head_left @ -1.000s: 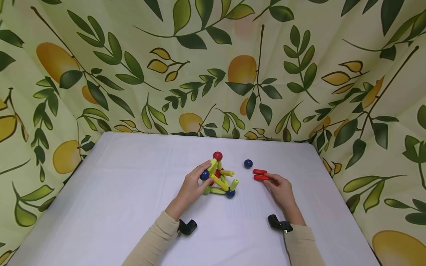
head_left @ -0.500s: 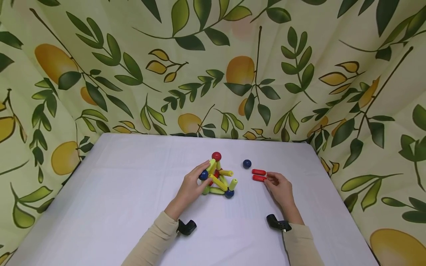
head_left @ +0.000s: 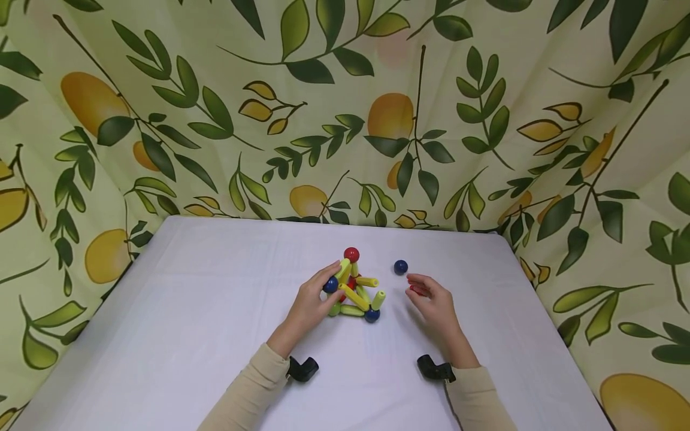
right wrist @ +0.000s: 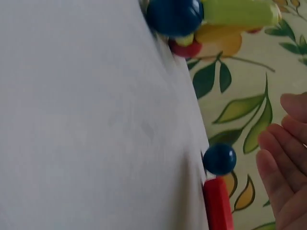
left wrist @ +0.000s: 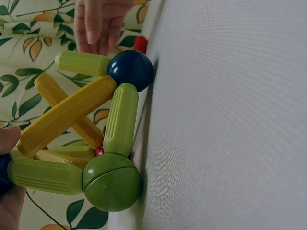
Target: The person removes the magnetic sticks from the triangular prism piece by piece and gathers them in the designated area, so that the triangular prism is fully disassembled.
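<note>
My left hand (head_left: 309,305) holds a magnetic stick-and-ball structure (head_left: 354,297) at its left side, thumb and fingers around the upper blue ball (head_left: 330,284). Yellow and lime sticks join blue, green and red balls. A red ball (head_left: 351,255) tops the structure; a lime stick (head_left: 380,299) points up from the lower blue ball (left wrist: 131,70). My right hand (head_left: 438,308) hovers to the right with loosely bent fingers, holding nothing visible in the right wrist view. Below it lies a red stick (right wrist: 218,203), mostly hidden by the fingers in the head view.
A loose blue ball (head_left: 401,267) lies on the white-covered table (head_left: 215,311), just beyond my right hand. A curtain (head_left: 334,120) printed with leaves and fruit hangs around the table's back and sides.
My right hand has shifted left from the right ends of the two red sticks and now covers most of them. My left hand and the structure stay in place.
</note>
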Demonstrator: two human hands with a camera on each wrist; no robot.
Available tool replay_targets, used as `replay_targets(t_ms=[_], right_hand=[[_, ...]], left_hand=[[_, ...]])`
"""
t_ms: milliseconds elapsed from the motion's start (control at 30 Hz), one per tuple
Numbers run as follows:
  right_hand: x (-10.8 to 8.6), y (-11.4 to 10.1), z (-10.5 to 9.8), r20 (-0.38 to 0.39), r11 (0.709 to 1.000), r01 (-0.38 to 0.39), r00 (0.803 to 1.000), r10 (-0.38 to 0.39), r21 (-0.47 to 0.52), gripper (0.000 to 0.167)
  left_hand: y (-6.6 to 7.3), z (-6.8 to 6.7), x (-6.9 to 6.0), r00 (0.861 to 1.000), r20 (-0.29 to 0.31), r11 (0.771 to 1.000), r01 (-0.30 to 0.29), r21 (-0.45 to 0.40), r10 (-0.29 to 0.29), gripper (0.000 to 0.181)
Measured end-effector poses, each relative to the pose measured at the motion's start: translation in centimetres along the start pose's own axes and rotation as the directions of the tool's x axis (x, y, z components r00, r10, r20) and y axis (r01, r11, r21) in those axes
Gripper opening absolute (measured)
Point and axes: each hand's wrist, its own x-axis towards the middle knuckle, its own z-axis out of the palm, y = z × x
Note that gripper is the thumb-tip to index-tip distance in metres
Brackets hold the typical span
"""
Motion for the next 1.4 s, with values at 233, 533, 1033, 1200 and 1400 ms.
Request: replay_targets(t_ms=[233, 533, 1033, 1200, 1400], right_hand=[[-0.5, -3.2, 0.8, 0.177, 0.989, 0.056, 0.981, -0.080, 0.135, 0.034], [-0.9, -3.2, 2.6, 0.209, 0.978, 0.085, 0.970, -0.125, 0.193, 0.032], [-1.2, -3.9, 2.9, 0.188, 0.984, 0.178, 0.966, -0.179, 0.021, 0.025], [-1.3, -3.5, 3.0, 0.136, 0.990, 0.104, 0.984, -0.117, 0.096, 0.026], [-1.0, -3.1, 2.7, 0.082, 0.964, -0.064, 0.996, 0.044, 0.257, 0.025]], left_hand=[[0.1, -0.1, 0.1, 1.000, 0.011, 1.000, 0.019, -0.004, -0.019, 0.052], [0.1, -0.1, 0.2, 1.000, 0.007, 1.000, 0.012, 0.000, -0.012, 0.052], [0.2, -0.1, 0.1, 1.000, 0.005, 1.000, -0.002, -0.004, 0.002, 0.051], [0.3, -0.1, 0.2, 1.000, 0.006, 1.000, -0.018, -0.006, 0.018, 0.050], [0.4, -0.1, 0.1, 0.999, 0.004, 0.999, -0.036, 0.003, 0.036, 0.050]])
